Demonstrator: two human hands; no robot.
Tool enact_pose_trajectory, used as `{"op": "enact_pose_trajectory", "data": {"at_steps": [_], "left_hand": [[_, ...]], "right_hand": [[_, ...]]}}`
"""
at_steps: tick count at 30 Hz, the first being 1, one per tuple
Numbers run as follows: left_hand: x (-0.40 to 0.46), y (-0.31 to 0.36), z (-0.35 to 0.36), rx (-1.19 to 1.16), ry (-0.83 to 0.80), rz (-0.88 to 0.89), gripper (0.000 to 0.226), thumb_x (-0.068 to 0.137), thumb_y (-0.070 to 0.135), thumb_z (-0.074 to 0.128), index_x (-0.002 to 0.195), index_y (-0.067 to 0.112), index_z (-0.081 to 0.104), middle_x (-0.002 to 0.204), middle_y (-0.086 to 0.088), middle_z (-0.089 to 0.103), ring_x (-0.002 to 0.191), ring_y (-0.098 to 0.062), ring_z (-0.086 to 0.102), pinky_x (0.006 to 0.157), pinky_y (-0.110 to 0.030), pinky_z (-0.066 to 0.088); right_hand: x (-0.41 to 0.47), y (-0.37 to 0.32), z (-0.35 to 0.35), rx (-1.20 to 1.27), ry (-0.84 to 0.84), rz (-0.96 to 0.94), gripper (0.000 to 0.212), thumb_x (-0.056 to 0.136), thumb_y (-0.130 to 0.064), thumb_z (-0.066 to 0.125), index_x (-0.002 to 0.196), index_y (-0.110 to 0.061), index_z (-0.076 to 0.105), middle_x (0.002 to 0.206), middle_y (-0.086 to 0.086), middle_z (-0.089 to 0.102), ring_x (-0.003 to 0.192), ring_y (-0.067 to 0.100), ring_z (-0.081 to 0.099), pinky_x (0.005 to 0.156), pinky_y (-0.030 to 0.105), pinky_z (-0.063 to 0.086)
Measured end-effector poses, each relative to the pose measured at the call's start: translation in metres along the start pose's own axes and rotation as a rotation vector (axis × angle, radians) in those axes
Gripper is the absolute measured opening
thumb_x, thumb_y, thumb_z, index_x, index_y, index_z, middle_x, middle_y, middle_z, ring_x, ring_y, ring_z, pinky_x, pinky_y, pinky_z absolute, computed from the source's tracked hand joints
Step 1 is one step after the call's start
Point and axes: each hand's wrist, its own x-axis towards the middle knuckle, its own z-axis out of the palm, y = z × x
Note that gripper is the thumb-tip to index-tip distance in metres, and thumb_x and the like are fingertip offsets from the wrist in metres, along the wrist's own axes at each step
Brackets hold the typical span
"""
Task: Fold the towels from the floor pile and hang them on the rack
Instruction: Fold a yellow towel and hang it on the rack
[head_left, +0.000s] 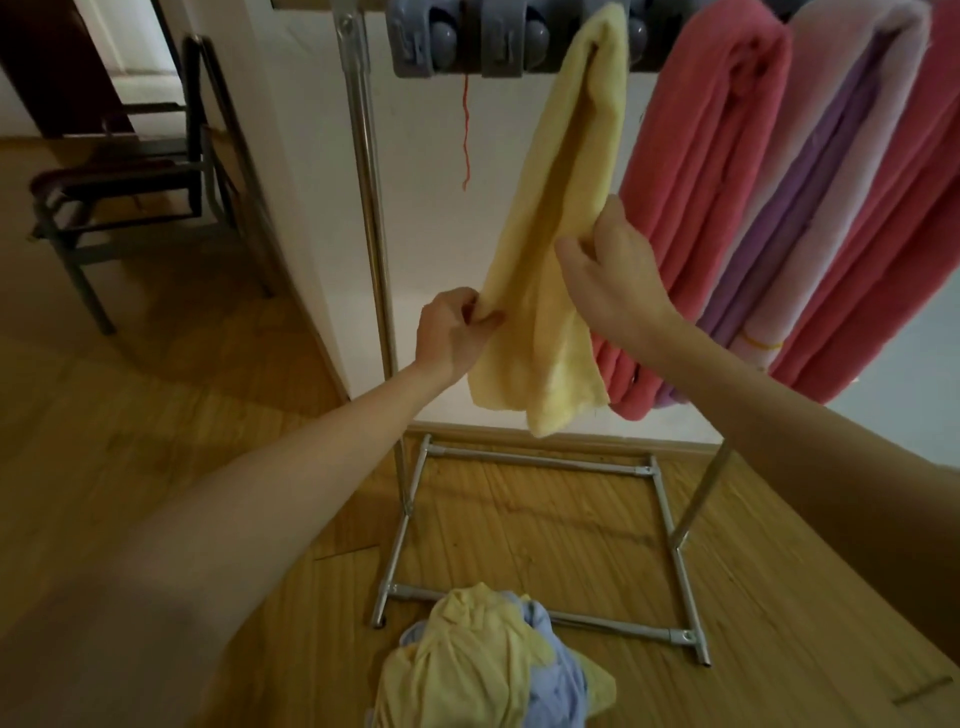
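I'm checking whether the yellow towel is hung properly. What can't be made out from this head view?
- Rack top bar: cut off by the top edge, so the yellow towel draping over it is unseen.
- Right hand fingertips: hidden behind the towel.
- Floor pile: cut off at the bottom edge.
- Left hand grip: only the pinch shows.

yellow towel (561, 218) draped over rack (363, 208)

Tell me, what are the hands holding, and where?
Both hold the hanging yellow towel: left hand pinches its left edge low down, right hand grips its right edge.
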Motion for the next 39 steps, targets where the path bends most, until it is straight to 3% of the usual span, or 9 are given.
{"op": "enact_pose_trajectory", "data": {"at_steps": [3,7,11,17,22,25,30,35,39], "left_hand": [[-0.005,-0.007,-0.015,0.051,0.140,0.013,0.010,0.085,0.018,0.066,0.084,0.011,0.059,0.079,0.002,0.059,0.075,-0.018,0.056,0.066,-0.027,0.046],[-0.012,-0.008,-0.033,0.112,0.268,0.054,0.011,0.085,0.014,0.066,0.090,0.012,0.056,0.085,0.004,0.057,0.076,-0.012,0.053,0.060,-0.010,0.038],[-0.013,-0.005,-0.032,0.122,0.299,0.050,0.013,0.083,0.012,0.067,0.089,0.012,0.055,0.085,0.003,0.056,0.076,-0.012,0.053,0.060,-0.009,0.038],[-0.018,-0.006,0.002,0.108,0.199,0.071,0.013,0.085,0.014,0.065,0.093,0.008,0.056,0.089,-0.002,0.059,0.079,-0.016,0.056,0.064,-0.020,0.043],[-0.040,-0.027,0.038,0.243,-0.079,0.226,0.014,0.088,0.019,0.059,0.096,0.007,0.060,0.089,-0.004,0.066,0.080,-0.019,0.063,0.074,-0.041,0.054],[-0.069,-0.055,0.054,0.294,-0.254,0.197,0.022,0.088,0.016,0.059,0.110,0.011,0.062,0.096,0.000,0.067,0.087,-0.015,0.063,0.080,-0.036,0.054],[-0.128,-0.140,0.077,0.429,-0.505,0.018,0.033,0.086,0.008,0.059,0.118,0.009,0.060,0.108,-0.006,0.065,0.098,-0.018,0.061,0.086,-0.036,0.052],[-0.179,-0.232,0.102,0.540,-0.680,-0.144,0.034,0.087,0.012,0.058,0.120,0.009,0.058,0.117,-0.008,0.062,0.107,-0.023,0.059,0.085,-0.035,0.050],[-0.206,-0.288,0.129,0.591,-0.798,-0.215,0.037,0.089,0.015,0.057,0.126,0.011,0.054,0.128,-0.008,0.056,0.115,-0.025,0.054,0.089,-0.036,0.048]], "right_hand": [[-0.003,-0.004,0.007,0.154,0.006,0.051,0.006,0.096,-0.011,0.039,0.096,-0.008,0.035,0.067,-0.007,0.039,0.056,0.006,0.039,0.048,0.024,0.039],[-0.003,-0.005,0.014,0.244,0.017,0.115,0.009,0.094,-0.009,0.042,0.098,-0.008,0.034,0.071,-0.006,0.038,0.061,0.008,0.043,0.061,0.044,0.051],[-0.003,0.001,0.016,0.169,0.052,0.104,0.018,0.089,0.001,0.042,0.099,-0.007,0.029,0.070,-0.005,0.039,0.054,0.005,0.041,0.043,0.018,0.038],[-0.010,0.026,0.012,0.026,0.021,0.077,0.020,0.086,0.007,0.038,0.097,-0.008,0.029,0.069,-0.005,0.040,0.053,0.006,0.041,0.044,0.015,0.037],[-0.034,0.062,0.009,-0.019,0.047,0.054,0.028,0.082,0.008,0.036,0.108,-0.001,0.044,0.079,-0.002,0.054,0.068,0.007,0.051,0.058,0.006,0.039],[-0.066,0.096,0.019,-0.036,0.039,0.072,0.024,0.082,0.001,0.042,0.105,-0.002,0.048,0.082,0.005,0.064,0.073,0.017,0.062,0.063,0.020,0.048],[-0.151,0.165,0.063,-0.201,-0.250,0.215,0.030,0.085,-0.004,0.053,0.114,-0.003,0.046,0.093,0.009,0.064,0.086,0.024,0.061,0.073,0.034,0.048],[-0.234,0.234,0.123,-0.362,-0.750,0.365,0.043,0.090,-0.009,0.051,0.131,-0.007,0.037,0.130,0.015,0.048,0.113,0.032,0.051,0.086,0.039,0.044],[-0.286,0.278,0.165,-0.367,-0.971,0.393,0.043,0.088,-0.004,0.050,0.129,-0.002,0.040,0.131,0.018,0.047,0.119,0.035,0.047,0.088,0.037,0.038]]}}
